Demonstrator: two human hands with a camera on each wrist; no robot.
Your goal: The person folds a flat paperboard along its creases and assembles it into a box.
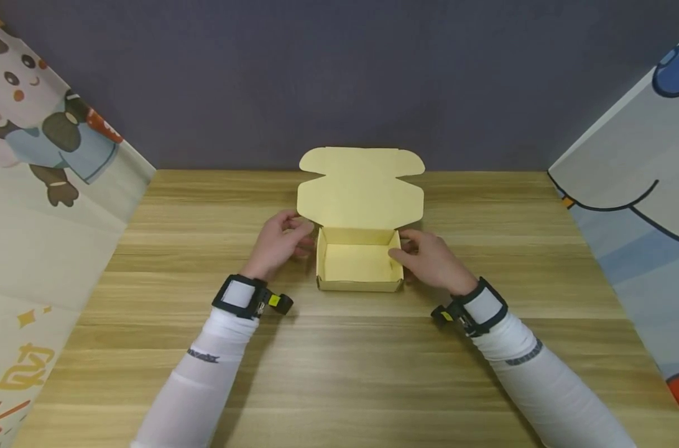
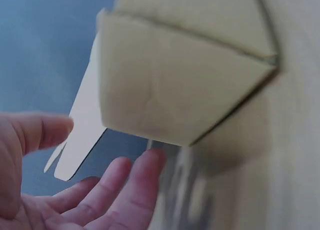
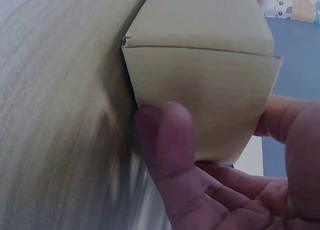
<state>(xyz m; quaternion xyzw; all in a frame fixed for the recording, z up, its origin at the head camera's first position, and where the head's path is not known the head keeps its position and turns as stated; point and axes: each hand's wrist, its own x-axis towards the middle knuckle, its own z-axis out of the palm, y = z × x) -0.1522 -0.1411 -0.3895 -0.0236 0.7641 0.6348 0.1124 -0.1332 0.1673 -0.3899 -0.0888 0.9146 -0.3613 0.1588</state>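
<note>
A pale yellow cardboard box (image 1: pixel 359 286) stands on the table with its lid (image 1: pixel 360 193) raised at the back. Nothing lies inside it. My right hand (image 1: pixel 431 260) grips the box's right wall, thumb over the rim and fingers along the outside. In the right wrist view, fingertips press on the outer side panel (image 3: pixel 220 90). Beside the box's left wall is my left hand (image 1: pixel 278 244), fingers spread and loosely bent. The left wrist view shows a gap between its thumb and fingers, close to the left side panel (image 2: pixel 165 80).
The wood-grain table (image 1: pixel 339 373) reaches back to a dark grey panel (image 1: pixel 339 81). Cartoon-printed sheets flank it, one at the left (image 1: pixel 65 249) and one at the right (image 1: pixel 614 186). Each wrist wears a black strap with a small camera.
</note>
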